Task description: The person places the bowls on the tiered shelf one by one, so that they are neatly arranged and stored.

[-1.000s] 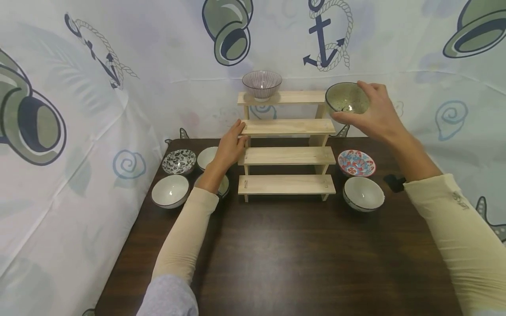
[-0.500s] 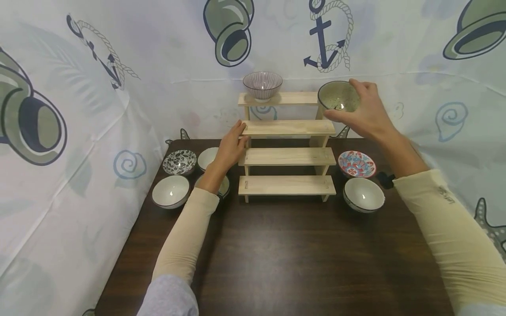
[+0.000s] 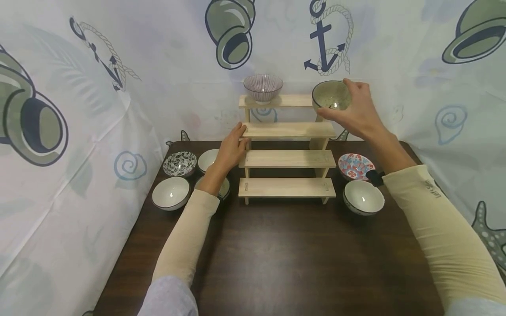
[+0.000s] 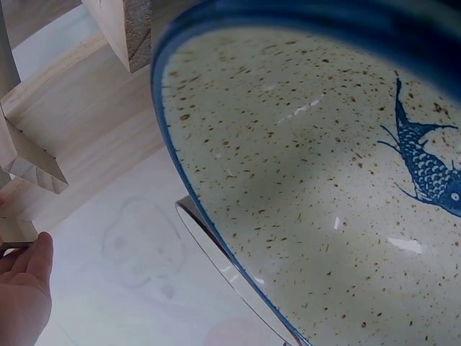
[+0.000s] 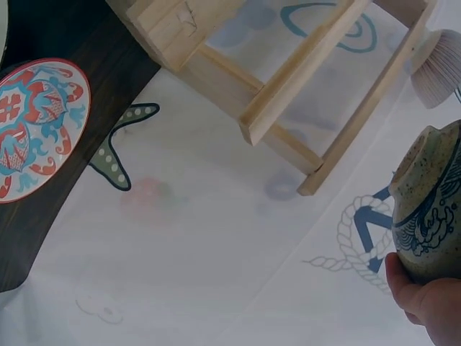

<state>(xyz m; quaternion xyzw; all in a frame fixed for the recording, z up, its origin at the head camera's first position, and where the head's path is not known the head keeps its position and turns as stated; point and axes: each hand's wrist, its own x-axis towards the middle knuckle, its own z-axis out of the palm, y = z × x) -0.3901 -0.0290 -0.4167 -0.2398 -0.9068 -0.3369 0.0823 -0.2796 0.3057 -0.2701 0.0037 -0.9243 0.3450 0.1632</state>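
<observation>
Dark table [image 3: 284, 254]; right grip [image 3: 357, 109] pinches bowl [image 3: 330, 94], fish [image 4: 425, 166] painted inside; left grip [image 3: 230, 151] clasps stand [image 3: 286, 159].

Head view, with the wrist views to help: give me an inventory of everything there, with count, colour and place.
wooden stand: 1, pale, four shelves, rear middle of table
striped bowl: 1, white and dark, top shelf's left end
speckled bowl: 1, grey-green, in right hand
black-and-white bowl: 1, left rear
white-inside bowls: 3; left front, left rear, right front
fish bowl: 1, speckled cream, blue rim, beside left wrist
red-and-blue bowl: 1, right rear
table: 1, dark brown, beneath
printed cloth: white, sea motifs, behind and at sides
black item: 1, at right cuff, unclear
sleeves: 2, cream, on forearms
left hand: 1, touching stand's left side
right hand: 1, holding speckled bowl
</observation>
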